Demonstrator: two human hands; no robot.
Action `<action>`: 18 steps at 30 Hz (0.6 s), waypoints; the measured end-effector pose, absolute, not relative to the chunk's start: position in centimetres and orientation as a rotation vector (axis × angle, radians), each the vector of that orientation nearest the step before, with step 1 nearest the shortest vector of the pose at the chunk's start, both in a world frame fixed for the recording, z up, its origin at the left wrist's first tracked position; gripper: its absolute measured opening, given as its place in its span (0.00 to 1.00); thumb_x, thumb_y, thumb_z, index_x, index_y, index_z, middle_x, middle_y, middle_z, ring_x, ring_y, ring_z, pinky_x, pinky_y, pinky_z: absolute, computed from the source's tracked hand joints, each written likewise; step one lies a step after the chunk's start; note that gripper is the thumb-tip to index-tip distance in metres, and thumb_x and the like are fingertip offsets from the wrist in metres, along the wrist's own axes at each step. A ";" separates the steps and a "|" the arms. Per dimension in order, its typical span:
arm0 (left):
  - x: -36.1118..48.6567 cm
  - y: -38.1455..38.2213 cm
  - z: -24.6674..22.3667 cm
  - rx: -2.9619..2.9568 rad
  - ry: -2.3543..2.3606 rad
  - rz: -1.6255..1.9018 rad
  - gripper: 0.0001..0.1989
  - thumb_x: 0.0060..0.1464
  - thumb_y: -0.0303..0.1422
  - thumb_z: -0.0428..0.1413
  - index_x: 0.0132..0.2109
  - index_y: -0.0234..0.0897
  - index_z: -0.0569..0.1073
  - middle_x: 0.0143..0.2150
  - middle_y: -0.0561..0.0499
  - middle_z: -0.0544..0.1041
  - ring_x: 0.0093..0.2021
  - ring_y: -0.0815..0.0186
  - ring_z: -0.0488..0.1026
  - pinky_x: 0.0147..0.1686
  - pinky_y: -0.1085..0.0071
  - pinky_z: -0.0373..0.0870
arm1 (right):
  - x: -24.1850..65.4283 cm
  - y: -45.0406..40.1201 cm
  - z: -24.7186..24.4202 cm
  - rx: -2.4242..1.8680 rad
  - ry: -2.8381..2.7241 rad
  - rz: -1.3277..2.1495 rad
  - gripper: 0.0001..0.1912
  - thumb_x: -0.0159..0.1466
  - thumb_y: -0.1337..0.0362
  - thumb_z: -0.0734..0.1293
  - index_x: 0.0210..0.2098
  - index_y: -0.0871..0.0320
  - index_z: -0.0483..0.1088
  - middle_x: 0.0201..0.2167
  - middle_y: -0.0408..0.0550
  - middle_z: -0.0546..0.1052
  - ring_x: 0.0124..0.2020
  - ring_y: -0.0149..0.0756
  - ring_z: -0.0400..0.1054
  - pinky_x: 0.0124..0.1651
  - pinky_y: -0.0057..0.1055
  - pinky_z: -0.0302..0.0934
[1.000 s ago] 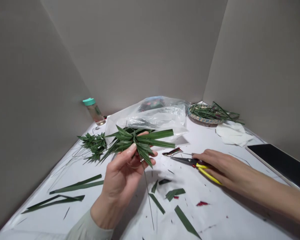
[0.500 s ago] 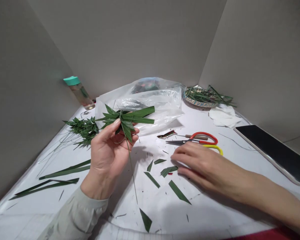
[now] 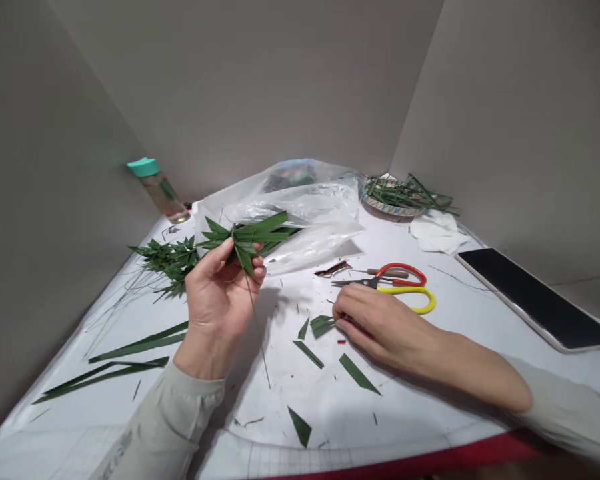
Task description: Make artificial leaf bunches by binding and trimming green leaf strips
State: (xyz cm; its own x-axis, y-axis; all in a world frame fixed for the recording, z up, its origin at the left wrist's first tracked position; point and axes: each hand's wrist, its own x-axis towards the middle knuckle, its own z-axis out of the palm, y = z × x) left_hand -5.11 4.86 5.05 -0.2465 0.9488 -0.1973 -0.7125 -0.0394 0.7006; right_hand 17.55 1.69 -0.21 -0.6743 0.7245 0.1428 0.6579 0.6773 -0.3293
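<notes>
My left hand (image 3: 223,293) pinches a bundle of folded green leaves (image 3: 245,237), its pointed tips fanned to the left and a thin stem hanging down toward the table. My right hand (image 3: 367,320) rests low over the white table with its fingers bent together, touching the end of a small green leaf piece (image 3: 321,326); its fingertips are partly hidden. Just behind that hand lie scissors (image 3: 375,283) with one red and one yellow handle. Cut leaf scraps (image 3: 359,373) are scattered between my hands.
Finished-looking leaf clusters (image 3: 170,260) and long leaf strips (image 3: 140,343) lie left. A tilted bottle (image 3: 160,190), plastic bag (image 3: 325,200) and dish of leaf strips (image 3: 393,208) stand behind. White pads (image 3: 437,231) and a phone (image 3: 535,297) lie right.
My right hand has moved slightly left, bringing the small leaf piece with it and uncovering more of the yellow scissor handle. The leaf bundle in my left hand has turned slightly. The view has shifted a little.
</notes>
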 end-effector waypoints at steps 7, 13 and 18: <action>-4.7 4.7 4.9 0.372 0.859 1.591 0.09 0.52 0.26 0.56 0.25 0.30 0.76 0.22 0.44 0.79 0.19 0.70 0.71 0.21 0.77 0.70 | 15.6 2.0 0.0 -1.156 -2.734 0.314 0.04 0.68 0.72 0.63 0.41 0.59 0.67 0.41 0.52 0.71 0.38 0.40 0.66 0.39 0.35 0.58; -4.5 4.5 4.6 0.351 0.842 1.551 0.08 0.51 0.26 0.57 0.26 0.30 0.77 0.23 0.43 0.79 0.19 0.70 0.71 0.21 0.77 0.69 | 14.5 2.8 0.1 -1.166 -2.783 0.275 0.09 0.63 0.78 0.61 0.35 0.58 0.67 0.35 0.49 0.71 0.33 0.37 0.63 0.36 0.33 0.53; -5.0 4.7 4.9 0.331 0.801 1.567 0.09 0.52 0.26 0.57 0.24 0.32 0.76 0.22 0.44 0.79 0.19 0.69 0.72 0.20 0.77 0.68 | 14.6 3.9 0.1 -1.133 -2.758 0.291 0.06 0.67 0.72 0.60 0.36 0.57 0.66 0.34 0.47 0.71 0.33 0.36 0.63 0.36 0.32 0.54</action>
State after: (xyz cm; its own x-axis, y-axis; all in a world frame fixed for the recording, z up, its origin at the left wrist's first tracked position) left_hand -5.00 4.67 4.93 -0.1766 0.9548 -0.2391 -0.7533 0.0253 0.6572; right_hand 14.60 3.88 0.12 -0.7049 0.7067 0.0604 0.6786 0.6968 -0.2324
